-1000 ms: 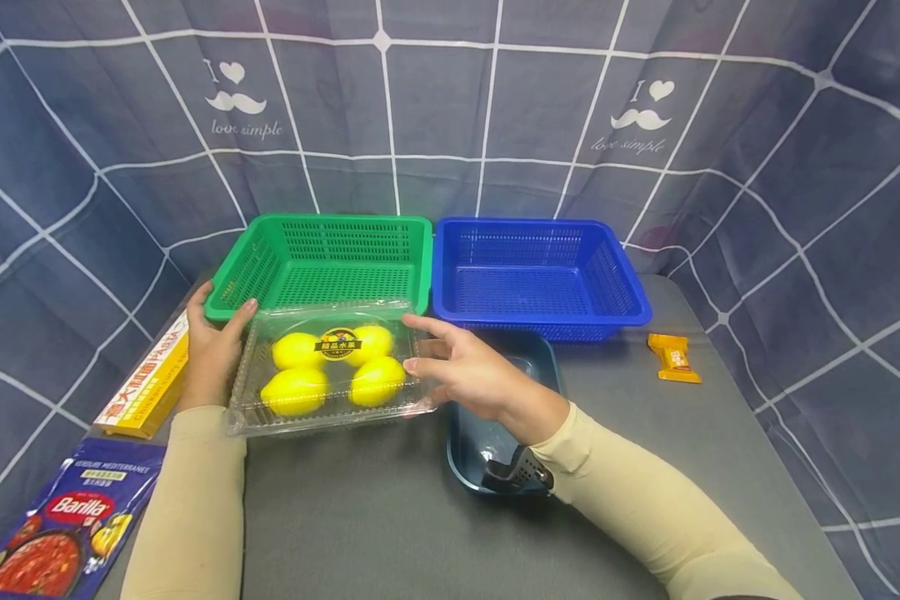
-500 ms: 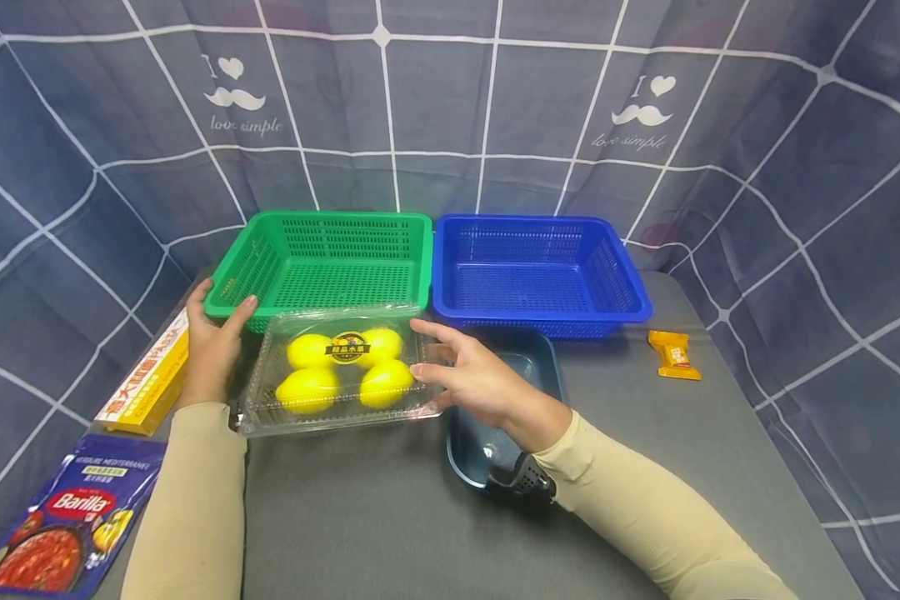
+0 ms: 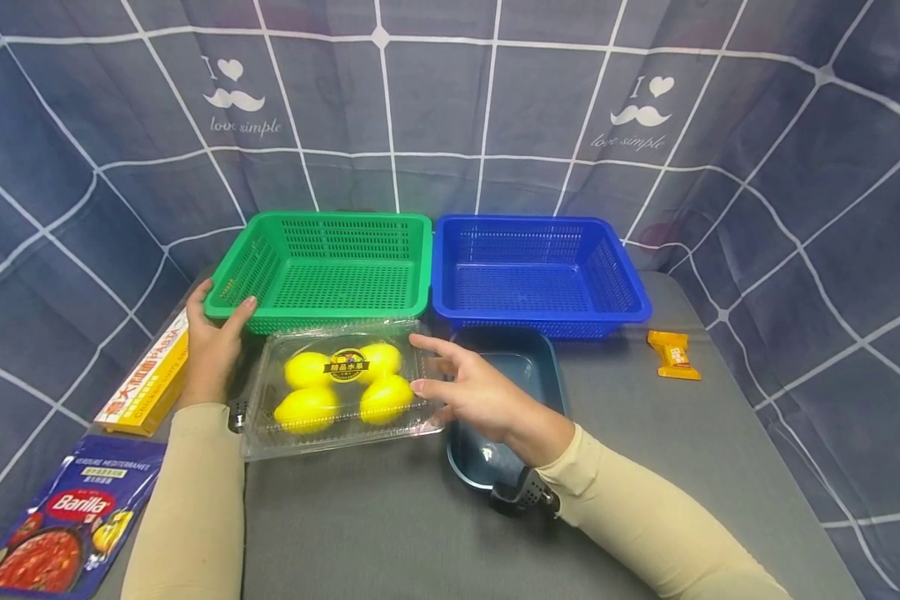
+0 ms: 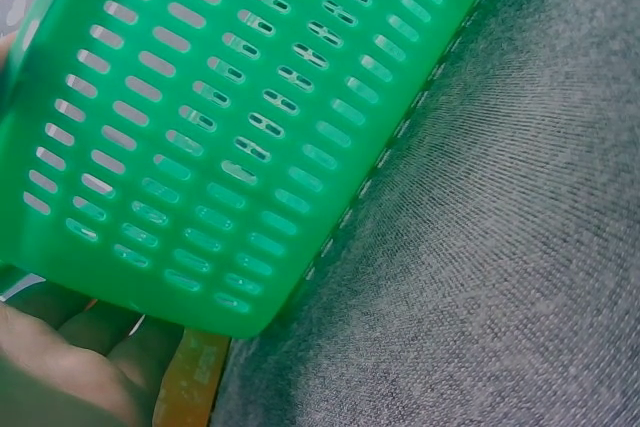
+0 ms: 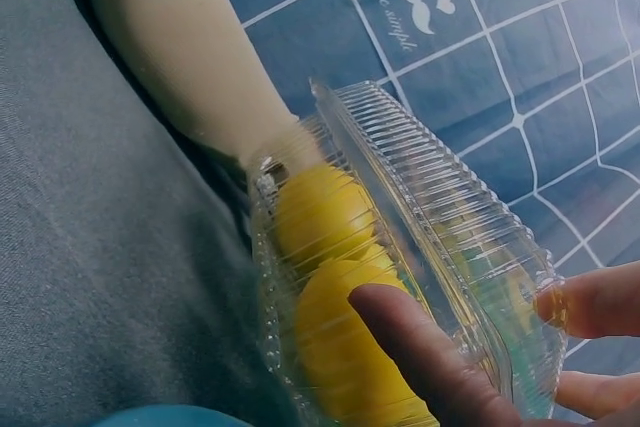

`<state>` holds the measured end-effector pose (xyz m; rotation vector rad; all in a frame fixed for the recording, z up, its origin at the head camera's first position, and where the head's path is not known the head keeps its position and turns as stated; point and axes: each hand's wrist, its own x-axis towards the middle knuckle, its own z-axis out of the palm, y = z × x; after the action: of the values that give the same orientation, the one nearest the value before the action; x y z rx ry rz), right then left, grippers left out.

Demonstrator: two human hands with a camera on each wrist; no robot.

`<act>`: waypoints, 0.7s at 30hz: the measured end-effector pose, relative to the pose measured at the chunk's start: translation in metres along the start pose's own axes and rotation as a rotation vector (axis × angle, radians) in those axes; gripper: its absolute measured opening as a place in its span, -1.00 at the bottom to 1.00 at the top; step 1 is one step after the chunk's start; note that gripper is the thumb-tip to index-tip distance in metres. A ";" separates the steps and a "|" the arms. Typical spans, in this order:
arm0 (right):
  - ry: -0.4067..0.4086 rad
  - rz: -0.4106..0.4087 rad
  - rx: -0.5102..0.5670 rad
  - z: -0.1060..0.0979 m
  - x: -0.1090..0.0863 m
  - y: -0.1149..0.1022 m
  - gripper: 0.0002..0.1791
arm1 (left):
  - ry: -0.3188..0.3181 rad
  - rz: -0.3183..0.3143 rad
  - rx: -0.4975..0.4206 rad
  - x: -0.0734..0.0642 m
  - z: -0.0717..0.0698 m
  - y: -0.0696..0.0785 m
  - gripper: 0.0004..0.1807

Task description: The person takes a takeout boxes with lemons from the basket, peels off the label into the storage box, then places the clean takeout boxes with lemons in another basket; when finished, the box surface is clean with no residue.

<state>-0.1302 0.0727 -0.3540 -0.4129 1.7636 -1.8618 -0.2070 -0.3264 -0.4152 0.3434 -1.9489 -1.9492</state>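
My right hand [image 3: 495, 404] holds a clear plastic clamshell box [image 3: 345, 440] by its right side, thumb on the near side and fingers behind. Several yellow lemons [image 3: 306, 408] lie inside, under a lid bearing a black and gold label [image 3: 347, 365]. In the right wrist view the thumb [image 5: 420, 347] lies along the clear wall. With my left hand [image 3: 213, 350] I grip the front left corner of a green slotted basket [image 3: 330, 315], thumb over the rim and fingers outside. The left wrist view shows the basket's slotted wall [image 4: 230, 117] tilted, angled above grey cloth.
A blue basket [image 3: 540, 317] stands right of the green one. In front of it sits a dark blue tray [image 3: 465, 467], partly behind my right hand. An orange packet [image 3: 673, 356] lies at right. At left are a pasta box [image 3: 146, 379] and a Barilla pouch [image 3: 67, 517].
The clamshell box has shifted slightly right, then down toward the front of the table, away from the green basket's rim. My right hand moved along with it; my left hand stayed on the basket corner.
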 end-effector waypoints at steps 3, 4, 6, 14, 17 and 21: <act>-0.001 -0.002 0.011 0.000 0.001 0.004 -0.19 | 0.000 0.000 0.009 0.000 0.000 0.000 -0.02; 0.000 -0.004 0.014 0.000 0.002 0.005 -0.20 | 0.000 0.001 0.005 0.000 0.000 0.000 -0.02; 0.005 -0.001 0.020 0.000 0.002 0.007 -0.19 | -0.001 0.004 0.000 0.001 0.000 0.000 -0.02; 0.031 -0.007 -0.006 0.001 0.006 0.011 -0.20 | -0.011 0.011 -0.009 0.001 0.000 0.002 -0.01; 0.057 0.001 -0.043 0.004 0.006 0.014 -0.21 | -0.018 0.010 -0.011 -0.005 0.001 0.006 -0.01; 0.087 0.006 -0.082 0.008 0.007 0.016 -0.21 | -0.024 0.024 -0.016 -0.011 0.003 0.010 -0.02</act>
<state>-0.1286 0.0617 -0.3701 -0.3611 1.9021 -1.8327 -0.1975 -0.3193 -0.4061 0.2916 -1.9426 -1.9614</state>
